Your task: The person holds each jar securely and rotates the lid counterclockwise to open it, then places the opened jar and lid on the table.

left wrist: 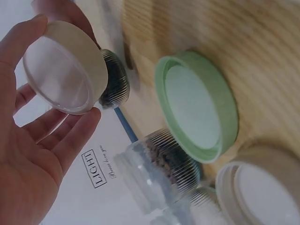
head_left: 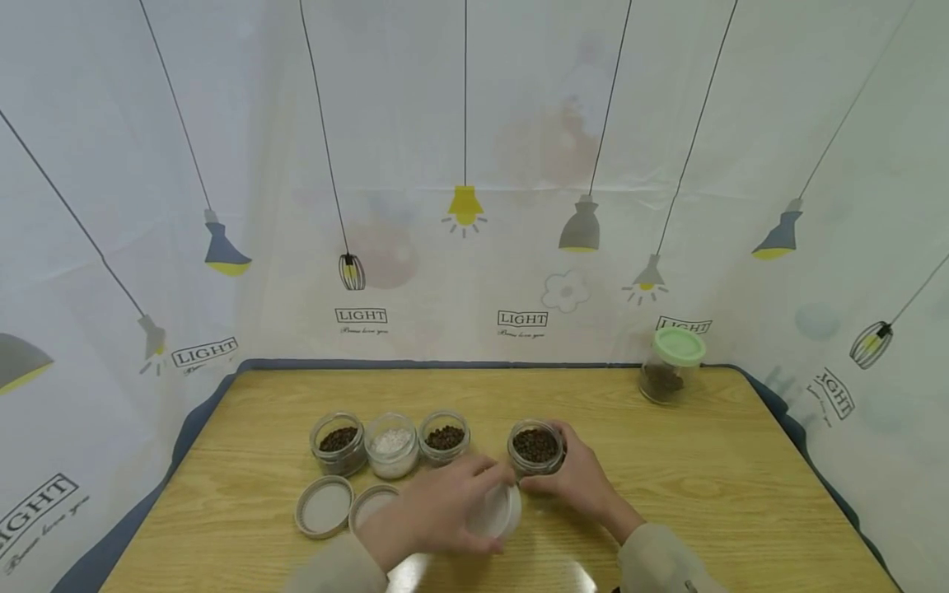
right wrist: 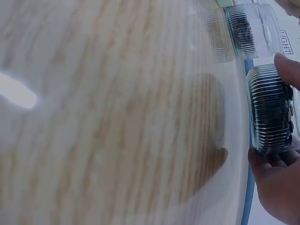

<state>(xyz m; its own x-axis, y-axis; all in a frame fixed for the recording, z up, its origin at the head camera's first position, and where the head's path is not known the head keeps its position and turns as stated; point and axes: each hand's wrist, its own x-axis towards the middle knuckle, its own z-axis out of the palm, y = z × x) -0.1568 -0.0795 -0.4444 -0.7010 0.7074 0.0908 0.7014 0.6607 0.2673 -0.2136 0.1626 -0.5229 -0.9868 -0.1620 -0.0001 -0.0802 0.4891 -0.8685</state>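
My left hand [head_left: 445, 506] holds a round pale lid [left wrist: 61, 75] at its rim, inner face partly seen, over the table's front part. Thumb and fingers grip opposite sides of it in the left wrist view. My right hand [head_left: 586, 482] grips the side of a lidless glass jar [head_left: 535, 447] filled with dark brown grains. In the right wrist view the ribbed wall of that jar [right wrist: 271, 110] shows between thumb and fingers. The held lid is just in front of the jar, apart from it.
Left of the hands stand three lidless glass jars: dark grains [head_left: 338, 441], white grains [head_left: 393, 446], dark grains [head_left: 445, 436]. Before them lie a pale lid [head_left: 324, 506] and a green lid [left wrist: 199, 110], partly behind my left hand. A green-lidded jar [head_left: 670, 366] stands back right.
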